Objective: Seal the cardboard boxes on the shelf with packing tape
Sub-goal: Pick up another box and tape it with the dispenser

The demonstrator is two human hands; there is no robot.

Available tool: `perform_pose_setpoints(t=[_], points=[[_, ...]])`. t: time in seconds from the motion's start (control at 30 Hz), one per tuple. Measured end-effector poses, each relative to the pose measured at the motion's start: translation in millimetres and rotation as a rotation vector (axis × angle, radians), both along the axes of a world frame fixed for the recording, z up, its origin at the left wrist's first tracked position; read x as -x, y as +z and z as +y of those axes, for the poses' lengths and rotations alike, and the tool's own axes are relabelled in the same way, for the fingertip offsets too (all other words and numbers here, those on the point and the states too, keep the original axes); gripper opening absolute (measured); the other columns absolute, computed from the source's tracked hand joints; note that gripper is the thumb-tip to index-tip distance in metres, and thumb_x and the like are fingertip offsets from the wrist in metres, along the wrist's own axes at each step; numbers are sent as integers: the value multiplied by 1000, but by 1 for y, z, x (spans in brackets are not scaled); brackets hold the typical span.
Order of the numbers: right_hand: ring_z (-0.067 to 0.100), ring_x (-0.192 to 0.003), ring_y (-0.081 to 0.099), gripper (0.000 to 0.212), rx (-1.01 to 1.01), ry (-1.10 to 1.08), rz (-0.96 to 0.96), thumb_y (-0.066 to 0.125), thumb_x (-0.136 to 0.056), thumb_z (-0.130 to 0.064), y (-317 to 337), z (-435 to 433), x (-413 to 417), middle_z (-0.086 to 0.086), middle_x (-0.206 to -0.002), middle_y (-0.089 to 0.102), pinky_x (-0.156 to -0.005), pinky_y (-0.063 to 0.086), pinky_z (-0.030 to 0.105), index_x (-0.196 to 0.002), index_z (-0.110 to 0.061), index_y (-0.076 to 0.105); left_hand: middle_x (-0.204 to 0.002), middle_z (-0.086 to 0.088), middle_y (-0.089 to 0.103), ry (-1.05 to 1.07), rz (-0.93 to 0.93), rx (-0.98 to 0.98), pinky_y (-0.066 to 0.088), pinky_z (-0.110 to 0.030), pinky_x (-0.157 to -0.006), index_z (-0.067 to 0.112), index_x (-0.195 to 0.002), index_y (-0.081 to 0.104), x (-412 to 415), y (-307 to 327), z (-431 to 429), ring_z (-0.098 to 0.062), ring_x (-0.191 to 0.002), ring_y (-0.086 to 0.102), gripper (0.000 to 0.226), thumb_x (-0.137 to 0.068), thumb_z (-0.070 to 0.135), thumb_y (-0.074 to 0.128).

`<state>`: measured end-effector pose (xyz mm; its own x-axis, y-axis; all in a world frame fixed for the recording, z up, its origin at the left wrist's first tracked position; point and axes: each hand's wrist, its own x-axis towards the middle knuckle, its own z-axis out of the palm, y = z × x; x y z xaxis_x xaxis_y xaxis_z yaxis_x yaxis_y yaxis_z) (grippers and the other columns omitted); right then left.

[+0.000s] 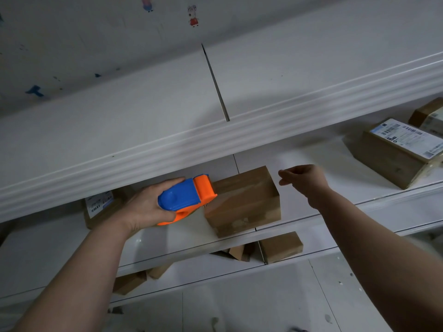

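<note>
Left hand (143, 207) grips the tape dispenser (184, 197) at the cardboard box's (242, 200) left end; right hand (304, 180) hovers loosely curled, empty, by its right end. Box lies lengthwise along the shelf's (182, 243) front edge.

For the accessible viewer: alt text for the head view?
A person's left hand holds a blue-and-orange tape dispenser at the left end of a cardboard box on a white shelf; the right hand hovers beside the box, touching nothing. Other boxes sit nearby.

Far-right box (424, 109) partly off-frame
</note>
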<state>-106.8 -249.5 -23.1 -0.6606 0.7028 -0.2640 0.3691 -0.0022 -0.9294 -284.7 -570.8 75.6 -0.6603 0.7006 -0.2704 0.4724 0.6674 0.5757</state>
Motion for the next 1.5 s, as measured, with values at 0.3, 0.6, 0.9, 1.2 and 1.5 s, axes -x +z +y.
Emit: perform_pose_setpoints(t=[0.3, 0.6, 0.9, 1.2, 1.5], points=[[15, -91, 64, 44, -261, -27, -229, 51, -84, -67, -15, -29, 1, -12, -85, 72, -80, 53, 38, -105, -32, 68, -120, 21, 62, 15, -10, 39, 48, -30, -98, 49, -133, 48, -6, -3, 4, -4, -109, 60, 92, -46, 34, 70], [25, -125, 50, 45, -350, -82, -50, 40, -102, -32, -16, -56, -8, 10, -141, 49, -101, 41, 37, -144, -18, 38, -115, 20, 63, 11, -1, 57, 47, -24, -86, 55, -130, 47, -10, -5, 3, -3, -98, 61, 88, -48, 36, 69], [22, -147, -14, 113, -979, 782, -348, 78, -75, -37, 18, -64, 9, -2, -162, -9, -118, 13, 38, -153, -26, -3, -112, 20, 65, -3, -32, 58, 52, -31, -90, 68, -117, 46, -15, -12, -1, -8, -103, 62, 83, -49, 28, 71], [20, -143, -24, 127, -1242, 844, -483, 71, -71, -57, 27, -47, -15, -2, -150, -30, -117, -7, 50, -149, -20, -21, -107, 30, 60, -135, 6, 74, 46, -17, -79, 64, -131, 35, -42, -18, 15, 4, -98, 58, 89, -55, 32, 67], [21, -141, 24, 136, -874, 781, -279, 89, -51, -43, 22, -32, -10, 2, -157, 22, -113, 24, 31, -153, -23, 2, -128, 20, 57, -194, 191, 137, 49, -35, -94, 57, -141, 22, -44, -3, 12, -10, -114, 58, 100, -49, 58, 60]])
